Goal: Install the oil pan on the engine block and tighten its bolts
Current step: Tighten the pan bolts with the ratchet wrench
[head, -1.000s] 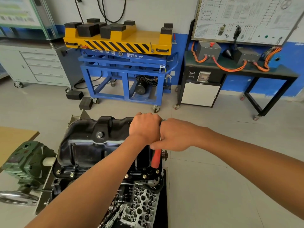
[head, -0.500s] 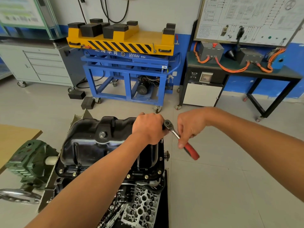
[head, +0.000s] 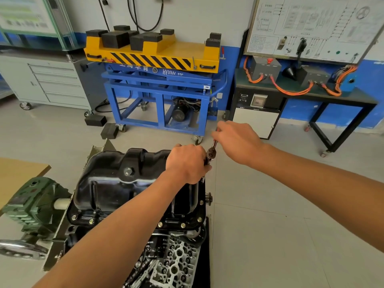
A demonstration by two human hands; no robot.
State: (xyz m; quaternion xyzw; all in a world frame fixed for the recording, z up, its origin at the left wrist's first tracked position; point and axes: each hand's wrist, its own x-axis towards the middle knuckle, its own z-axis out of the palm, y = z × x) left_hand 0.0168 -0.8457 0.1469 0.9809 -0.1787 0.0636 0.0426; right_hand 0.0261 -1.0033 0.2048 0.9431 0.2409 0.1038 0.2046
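Head view: the blue steel lift trolley with a yellow, black-striped top (head: 158,59) stands in the upper middle of the frame, against the wall. Below it, in the lower middle, the glossy black pressed-steel oil pan (head: 112,183) sits on top of the grey metal engine block (head: 176,262), its flange lying on the block. My left grip (head: 187,163) is at the pan's far right corner, fingers curled tight round the part just under the head of the chrome ratchet wrench (head: 211,153). My right grip (head: 236,140), just up and right of it, is closed round the wrench's handle, which is mostly hidden inside it. Small silvery bolts (head: 160,224) sit along the pan's near flange.
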